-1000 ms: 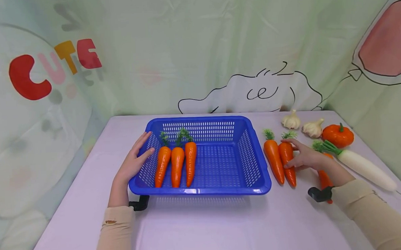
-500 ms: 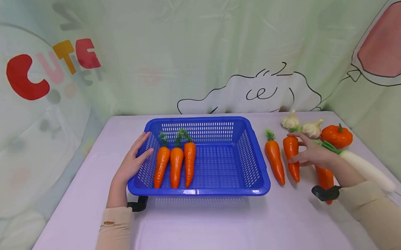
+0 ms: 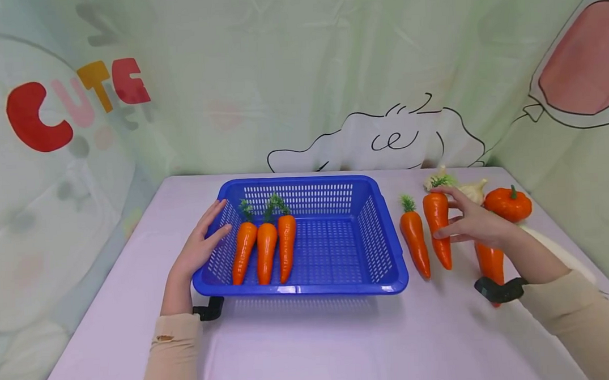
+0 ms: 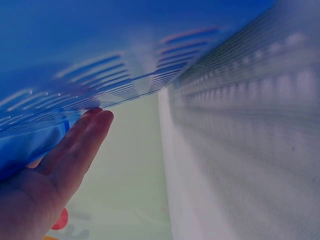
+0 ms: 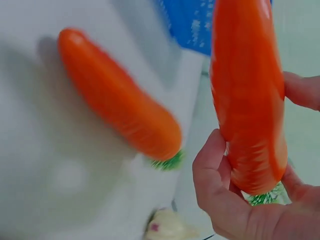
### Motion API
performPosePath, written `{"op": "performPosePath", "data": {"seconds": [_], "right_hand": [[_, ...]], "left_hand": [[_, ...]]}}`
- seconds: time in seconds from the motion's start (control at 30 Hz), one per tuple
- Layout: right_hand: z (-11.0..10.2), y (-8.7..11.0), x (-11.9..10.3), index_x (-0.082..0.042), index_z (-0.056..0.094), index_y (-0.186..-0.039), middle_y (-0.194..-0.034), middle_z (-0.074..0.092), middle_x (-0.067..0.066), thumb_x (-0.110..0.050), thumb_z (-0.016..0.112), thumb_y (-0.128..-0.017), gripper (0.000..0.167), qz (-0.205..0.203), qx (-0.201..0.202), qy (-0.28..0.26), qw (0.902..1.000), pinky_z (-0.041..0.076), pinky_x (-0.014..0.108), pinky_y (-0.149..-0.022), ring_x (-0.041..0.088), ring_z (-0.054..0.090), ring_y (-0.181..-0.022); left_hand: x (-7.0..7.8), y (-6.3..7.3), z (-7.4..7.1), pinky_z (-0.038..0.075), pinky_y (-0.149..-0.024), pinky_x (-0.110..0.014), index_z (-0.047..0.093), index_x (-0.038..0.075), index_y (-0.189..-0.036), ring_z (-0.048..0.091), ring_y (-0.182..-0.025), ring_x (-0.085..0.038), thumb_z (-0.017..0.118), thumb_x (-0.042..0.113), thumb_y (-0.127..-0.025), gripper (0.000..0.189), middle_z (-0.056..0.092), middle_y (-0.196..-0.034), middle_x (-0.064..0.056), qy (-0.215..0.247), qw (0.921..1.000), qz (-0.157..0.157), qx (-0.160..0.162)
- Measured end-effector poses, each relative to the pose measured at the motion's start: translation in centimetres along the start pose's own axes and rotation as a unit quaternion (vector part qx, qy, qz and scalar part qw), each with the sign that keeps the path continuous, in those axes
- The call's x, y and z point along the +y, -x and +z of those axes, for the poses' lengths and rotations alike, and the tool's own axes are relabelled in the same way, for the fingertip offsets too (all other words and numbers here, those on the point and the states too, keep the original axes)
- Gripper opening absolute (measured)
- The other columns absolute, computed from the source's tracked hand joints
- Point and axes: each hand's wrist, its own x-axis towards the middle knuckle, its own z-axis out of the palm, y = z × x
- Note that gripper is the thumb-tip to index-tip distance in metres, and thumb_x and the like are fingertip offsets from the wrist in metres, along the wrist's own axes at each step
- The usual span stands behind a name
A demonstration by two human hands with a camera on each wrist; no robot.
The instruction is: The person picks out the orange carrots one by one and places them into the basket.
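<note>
As the right hand, its grip pinching one carrot, lifts it off the counter, that carrot is now free to move, right of the blue basket, whose left side the left hand touches, fingers straight.

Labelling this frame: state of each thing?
Basket: upright, partly filled
Three carrots inside: lying
Left hand: against basket, fingers straight
Gripped carrot: raised
Right hand: gripping that carrot
Carrot beside basket: lying
Rightmost carrot: lying, partly hidden
Pumpkin: upright
Garlic: partly hidden
Radish: lying, partly hidden
</note>
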Motion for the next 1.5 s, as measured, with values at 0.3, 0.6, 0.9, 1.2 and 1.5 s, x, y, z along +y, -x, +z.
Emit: {"op": "performPosePath", "data": {"seconds": [0.3, 0.6, 0.9, 1.2, 1.5], "right_hand": [[1.8, 0.7, -3.6, -0.02, 0.002, -0.146, -0.143, 0.004, 0.031, -0.009, 0.071, -0.077, 0.099, -0.023, -0.008, -0.002, 0.9997, 0.052, 0.045, -0.076, 0.047, 0.038, -0.112], [3.6, 0.3, -6.9, -0.02, 0.004, -0.146, -0.143, 0.008, 0.031, -0.007, 0.07, -0.077, 0.097, -0.045, -0.029, 0.014, 0.9985, 0.051, 0.047, -0.079, 0.048, 0.039, -0.113], [5.6, -1.0, -9.6, -0.02, 0.006, -0.144, -0.144, 0.007, 0.027, -0.006, 0.07, -0.076, 0.095, -0.056, -0.071, 0.001, 0.9959, 0.052, 0.044, -0.077, 0.044, 0.043, -0.111], [7.3, -1.9, -12.5, -0.022, 0.009, -0.143, -0.144, 0.008, 0.023, -0.005, 0.07, -0.076, 0.093, -0.057, -0.098, 0.0, 0.9936, 0.051, 0.045, -0.079, 0.044, 0.042, -0.114], [9.6, -2.8, -13.5, -0.02, 0.008, -0.144, -0.142, 0.012, 0.023, -0.002, 0.069, -0.077, 0.092, -0.045, -0.094, -0.024, 0.9943, 0.05, 0.045, -0.082, 0.043, 0.039, -0.116]], "left_hand": [[-1.3, -0.7, 0.0, 0.009, -0.104, -0.062, 0.025, 0.017, -0.146, 0.008, -0.138, -0.031, 0.049, 0.024, -0.094, 0.057, 0.01, -0.153, -0.008, 0.0, 1.0, 0.001, 0.001], [-0.4, -0.1, -0.1, 0.009, -0.104, -0.063, 0.024, 0.011, -0.145, 0.008, -0.138, -0.034, 0.047, 0.018, -0.095, 0.056, 0.01, -0.152, -0.012, 0.0, 1.0, -0.001, 0.0], [-0.4, -0.1, -0.1, 0.009, -0.104, -0.063, 0.024, 0.01, -0.145, 0.008, -0.138, -0.034, 0.047, 0.018, -0.095, 0.056, 0.01, -0.152, -0.013, -0.001, 1.0, -0.001, 0.003], [-0.3, -0.2, 0.0, 0.011, -0.103, -0.063, 0.025, 0.011, -0.145, 0.009, -0.138, -0.034, 0.047, 0.019, -0.095, 0.056, 0.01, -0.152, -0.012, 0.002, 1.0, 0.001, 0.004], [-0.5, -0.1, 0.0, 0.011, -0.103, -0.064, 0.024, 0.012, -0.146, 0.009, -0.138, -0.034, 0.047, 0.019, -0.095, 0.056, 0.01, -0.152, -0.012, 0.002, 1.0, -0.001, 0.003]]}}
